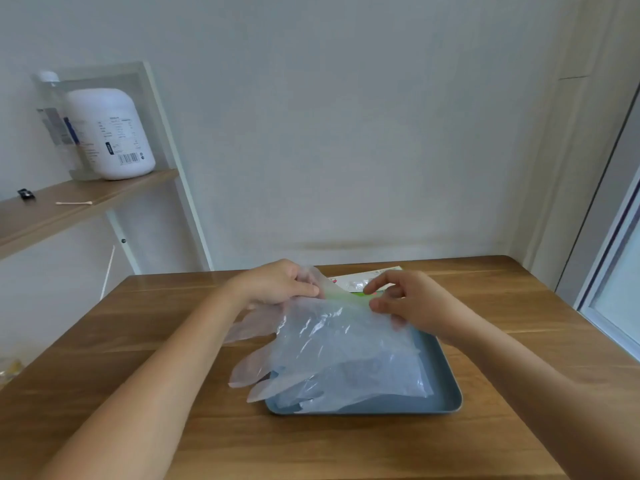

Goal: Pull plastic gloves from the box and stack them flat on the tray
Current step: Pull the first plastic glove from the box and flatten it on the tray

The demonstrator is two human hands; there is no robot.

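A blue-grey tray (pixel 446 393) lies on the wooden table and carries a loose stack of clear plastic gloves (pixel 346 368); their fingers hang over the tray's left edge. My left hand (pixel 280 284) pinches the cuff of the top clear glove (pixel 318 320) at its far left corner. My right hand (pixel 405 303) grips the same cuff at the far right. The glove stretches between both hands just above the stack. The flat white and green glove box (pixel 363 280) lies behind the tray, mostly hidden by my hands.
The wooden table (pixel 173 341) extends around the tray. A shelf (pixel 69 202) at the left holds a large white jar (pixel 110 133), a cotton swab and a small black item. A window frame runs along the right edge.
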